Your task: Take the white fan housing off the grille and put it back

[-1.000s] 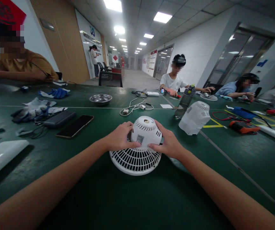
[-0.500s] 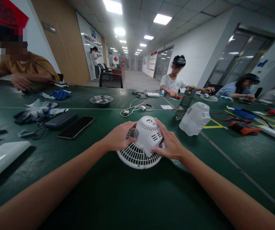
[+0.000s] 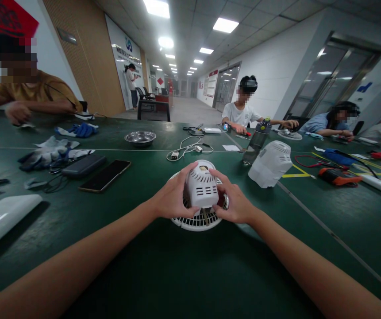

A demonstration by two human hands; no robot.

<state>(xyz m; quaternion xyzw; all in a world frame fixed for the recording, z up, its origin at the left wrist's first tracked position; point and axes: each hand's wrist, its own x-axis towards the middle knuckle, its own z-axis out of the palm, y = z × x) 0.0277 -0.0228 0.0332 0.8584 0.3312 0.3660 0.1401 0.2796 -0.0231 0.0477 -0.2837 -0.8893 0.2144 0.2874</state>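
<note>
A white vented motor cover (image 3: 204, 188) is held between my two hands, just over a round white fan grille (image 3: 190, 225). My left hand (image 3: 173, 193) grips the cover's left side, thumb at its lower edge. On the opposite side, my right hand (image 3: 235, 199) curls its fingers and thumb round the cover. Slots show on the side facing me, and there is an opening in the top. Below the cover's front edge a small part of the inner piece shows; the rest is hidden by the cover and hands.
Right of my hands stand a white plastic housing (image 3: 271, 164) and a bottle (image 3: 256, 141). On the left lie a phone (image 3: 105, 176), a dark power bank (image 3: 84, 166) and gloves (image 3: 49, 153). A metal bowl (image 3: 140, 138) and a white cable (image 3: 190, 148) are beyond. Co-workers sit around the green table.
The cover has turned so its slotted side faces me. My left hand has shifted right and forward round it, and the right hand has re-gripped. A co-worker's hand at left has moved.
</note>
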